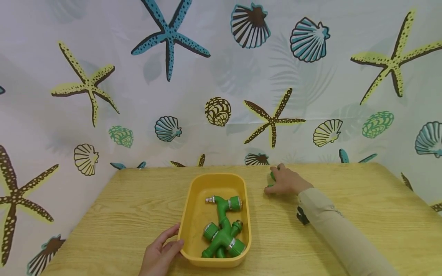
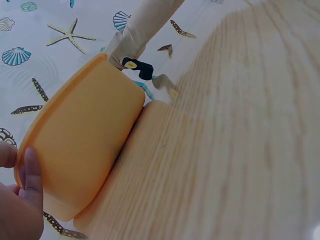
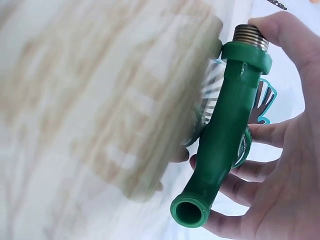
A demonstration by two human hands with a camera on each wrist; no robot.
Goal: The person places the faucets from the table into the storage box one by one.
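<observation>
My left hand [image 1: 162, 251] pinches the near left rim of a yellow plastic bin [image 1: 184, 218], as the left wrist view also shows. Several green taps with ribbed round knobs lie heaped in the bin, among them an upper tap [image 1: 221, 205] with a metal nozzle. Beyond the bin's right side, my right hand [image 1: 286, 182] holds a green tap body [image 3: 225, 115] close to the tabletop. It has a brass-coloured threaded end and an open hollow end. In the right wrist view the thumb touches the thread and the fingers curl behind the body.
The bin stands on a wood-grain table [image 1: 138, 199]. A white cloth [image 1: 207, 76] printed with starfish and shells hangs behind the table and along its sides. A black device [image 1: 302, 215] is strapped at the right wrist.
</observation>
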